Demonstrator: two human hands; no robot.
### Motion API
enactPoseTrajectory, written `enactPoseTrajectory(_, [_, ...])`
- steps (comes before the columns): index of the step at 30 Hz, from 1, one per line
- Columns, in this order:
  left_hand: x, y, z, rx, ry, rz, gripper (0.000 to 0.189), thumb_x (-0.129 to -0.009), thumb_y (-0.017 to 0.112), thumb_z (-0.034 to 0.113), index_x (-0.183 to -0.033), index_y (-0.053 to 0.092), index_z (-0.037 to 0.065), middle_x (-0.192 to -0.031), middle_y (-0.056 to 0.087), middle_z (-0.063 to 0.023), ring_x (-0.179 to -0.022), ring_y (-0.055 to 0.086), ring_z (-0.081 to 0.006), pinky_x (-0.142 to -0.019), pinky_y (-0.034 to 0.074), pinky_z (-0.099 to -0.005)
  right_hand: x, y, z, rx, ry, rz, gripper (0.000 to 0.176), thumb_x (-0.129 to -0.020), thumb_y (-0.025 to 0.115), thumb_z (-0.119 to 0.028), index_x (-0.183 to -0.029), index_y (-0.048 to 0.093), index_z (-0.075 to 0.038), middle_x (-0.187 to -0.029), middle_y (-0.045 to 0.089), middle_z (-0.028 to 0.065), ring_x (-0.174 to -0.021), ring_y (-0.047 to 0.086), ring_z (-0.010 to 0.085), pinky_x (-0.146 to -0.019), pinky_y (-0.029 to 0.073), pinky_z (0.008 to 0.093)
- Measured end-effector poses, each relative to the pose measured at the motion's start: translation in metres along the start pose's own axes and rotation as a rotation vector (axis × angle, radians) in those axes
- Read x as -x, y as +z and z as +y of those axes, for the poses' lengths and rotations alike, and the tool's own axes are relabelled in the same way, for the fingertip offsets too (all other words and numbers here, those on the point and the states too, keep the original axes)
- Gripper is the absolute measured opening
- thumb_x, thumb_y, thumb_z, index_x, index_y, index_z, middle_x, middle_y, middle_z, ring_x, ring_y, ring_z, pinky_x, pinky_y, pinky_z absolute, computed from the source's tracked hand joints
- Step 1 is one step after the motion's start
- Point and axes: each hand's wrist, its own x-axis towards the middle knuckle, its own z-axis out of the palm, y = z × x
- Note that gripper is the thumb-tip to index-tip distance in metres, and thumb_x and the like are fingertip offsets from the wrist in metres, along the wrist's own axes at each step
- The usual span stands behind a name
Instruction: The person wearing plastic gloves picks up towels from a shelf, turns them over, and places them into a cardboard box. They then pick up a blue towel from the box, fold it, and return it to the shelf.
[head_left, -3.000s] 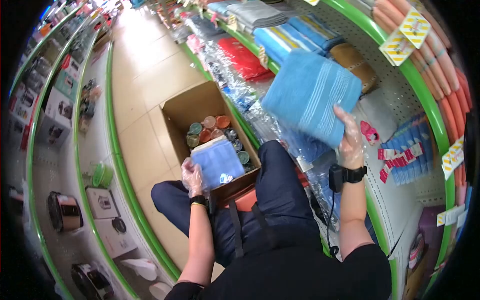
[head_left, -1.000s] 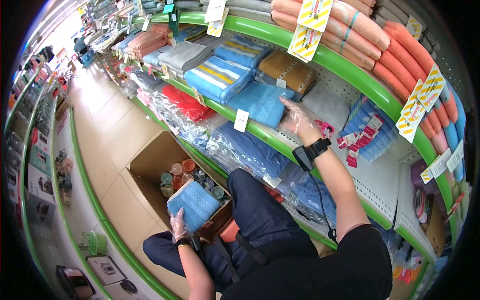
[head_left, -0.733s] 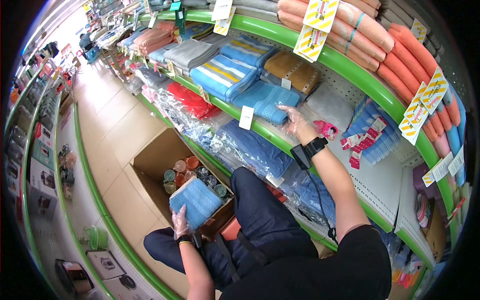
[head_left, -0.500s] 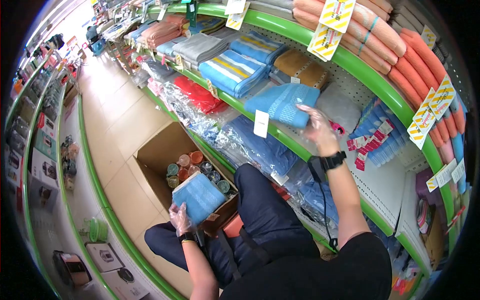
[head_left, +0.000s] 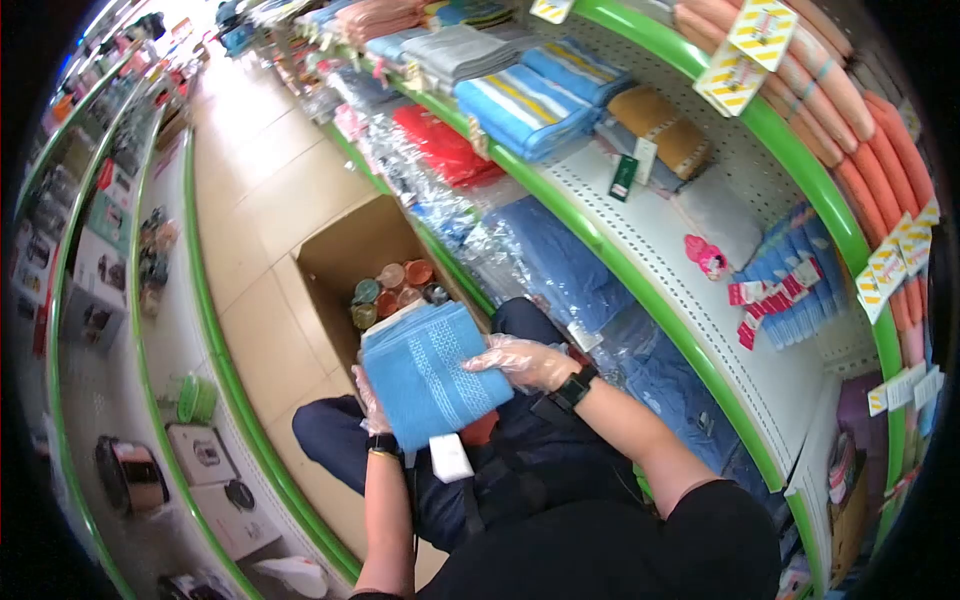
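A folded blue towel [head_left: 432,368] with a pale woven pattern lies over my lap, in front of the box. A white tag [head_left: 451,458] hangs from its near edge. My right hand [head_left: 520,362], in a clear plastic glove, grips the towel's right side with the thumb on top. My left hand [head_left: 370,405], gloved too, holds from the left edge, its fingers partly hidden underneath. Another towel's edge peeks out behind the top one. Beyond the towels, the open cardboard box [head_left: 335,245] contains several glass jars or cups [head_left: 390,275] with coloured tops.
To the right, a green-edged shelf [head_left: 600,235] carries striped towels [head_left: 530,105], a brown towel [head_left: 665,130] and blue tagged items [head_left: 785,285]. Plastic-wrapped blue goods [head_left: 560,260] lie below. On the left stands another shelf with boxed goods [head_left: 210,450]. A tiled aisle [head_left: 250,160] runs between.
My right hand has brought a blue towel from the shelf down to my lap, over the one in my left hand. The view has shifted slightly.
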Motion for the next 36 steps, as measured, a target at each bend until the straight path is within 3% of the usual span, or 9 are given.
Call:
enactPoseTrajectory(2, [0.01, -0.015, 0.003, 0.213, -0.183, -0.055, 0.073, -0.082, 0.034, 0.065, -0.125, 0.042, 0.006, -0.121, 0.049, -0.008, -0.106, 0.05, -0.0226, -0.091, 0.041, -0.0351, -0.04, -0.042, 0.064, -0.208, 0.158, 0.029, 0.035, -0.082, 0.059, -0.012, -0.115, 0.052, -0.002, -0.116, 0.056, 0.0105, -0.106, 0.053, 0.0227, -0.094, 0.038, 0.0406])
enactPoseTrajectory(4, [0.005, -0.048, -0.001, -0.001, -0.228, 0.084, 0.06, -0.082, 0.051, 0.049, -0.12, 0.046, 0.002, -0.113, 0.055, -0.0091, -0.098, 0.055, -0.021, -0.085, 0.046, -0.0342, -0.043, -0.074, 0.093, 1.406, -0.515, -0.057, 0.042, -0.078, 0.063, -0.007, -0.117, 0.048, 0.0, -0.111, 0.056, 0.0109, -0.102, 0.055, 0.022, -0.088, 0.044, 0.0368])
enactPoseTrajectory(5, [0.021, -0.004, 0.012, -0.131, -0.274, 0.068, 0.054, -0.081, 0.06, 0.039, -0.118, 0.048, 0.001, -0.109, 0.056, -0.0094, -0.095, 0.057, -0.0201, -0.083, 0.047, -0.034, -0.047, -0.062, 0.092, 1.399, -0.516, -0.08, 0.042, -0.078, 0.063, -0.007, -0.117, 0.048, 0.0, -0.111, 0.056, 0.0109, -0.102, 0.055, 0.022, -0.088, 0.044, 0.0368])
enactPoseTrajectory(7, [0.022, 0.005, 0.017, -0.484, -0.35, 0.04, 0.047, -0.074, 0.069, 0.02, -0.113, 0.05, 0.0, -0.104, 0.058, -0.0108, -0.094, 0.057, -0.0195, -0.082, 0.047, -0.0344, -0.048, -0.035, 0.079, -0.249, 0.271, 0.317, 0.043, -0.079, 0.063, -0.009, -0.118, 0.045, 0.002, -0.109, 0.056, 0.0117, -0.101, 0.055, 0.0229, -0.086, 0.046, 0.0356])
enactPoseTrajectory(16, [0.014, -0.002, 0.014, -0.322, -0.144, 0.221, 0.041, -0.071, 0.069, 0.018, -0.103, 0.051, 0.001, -0.098, 0.058, -0.0092, -0.084, 0.058, -0.0189, -0.077, 0.048, -0.0314, -0.096, -0.055, 0.08, 0.327, -0.178, 0.428, 0.057, -0.077, 0.067, -0.02, -0.12, 0.041, 0.007, -0.112, 0.053, 0.0165, -0.1, 0.053, 0.0219, -0.087, 0.041, 0.031])
enactPoseTrajectory(20, [0.001, -0.002, 0.003, -0.525, 0.03, 0.3, 0.042, -0.073, 0.068, 0.02, -0.106, 0.05, 0.001, -0.098, 0.057, -0.0092, -0.084, 0.056, -0.0191, -0.077, 0.046, -0.0309, -0.108, -0.076, 0.097, 0.959, 0.063, 0.508, 0.054, -0.074, 0.067, -0.018, -0.115, 0.044, 0.008, -0.108, 0.055, 0.0188, -0.098, 0.055, 0.0226, -0.084, 0.043, 0.0307])
enactPoseTrajectory(27, [0.003, 0.011, 0.004, -0.355, -0.006, 0.313, 0.041, -0.078, 0.063, 0.016, -0.113, 0.047, 0.001, -0.101, 0.057, -0.0097, -0.086, 0.056, -0.0202, -0.078, 0.046, -0.0322, -0.096, -0.092, 0.111, 0.843, 0.022, 0.598, 0.053, -0.072, 0.061, -0.033, -0.106, 0.052, 0.006, -0.095, 0.06, 0.025, -0.09, 0.059, 0.0343, -0.079, 0.045, 0.0364])
enactPoseTrajectory(31, [-0.002, 0.003, -0.001, -0.435, 0.103, 0.22, 0.038, -0.081, 0.058, 0.01, -0.115, 0.046, 0.001, -0.103, 0.056, -0.0097, -0.087, 0.055, -0.0191, -0.077, 0.046, -0.0325, -0.101, -0.099, 0.103, 0.645, -0.107, 0.539, 0.044, -0.073, 0.07, -0.017, -0.106, 0.046, 0.002, -0.081, 0.055, 0.0062, -0.069, 0.052, 0.0102, -0.064, 0.045, 0.0246])
enactPoseTrajectory(36, [0.01, 0.03, 0.012, -0.447, 0.14, 0.079, 0.037, -0.08, 0.059, 0.007, -0.115, 0.048, 0.001, -0.104, 0.056, -0.0083, -0.087, 0.055, -0.016, -0.076, 0.047, -0.0295, -0.083, -0.075, 0.067, 0.7, -0.071, 0.56, 0.09, -0.065, 0.079, -0.025, -0.13, 0.025, 0.005, -0.132, 0.034, 0.0226, -0.124, 0.034, 0.0277, -0.1, 0.031, 0.0335])
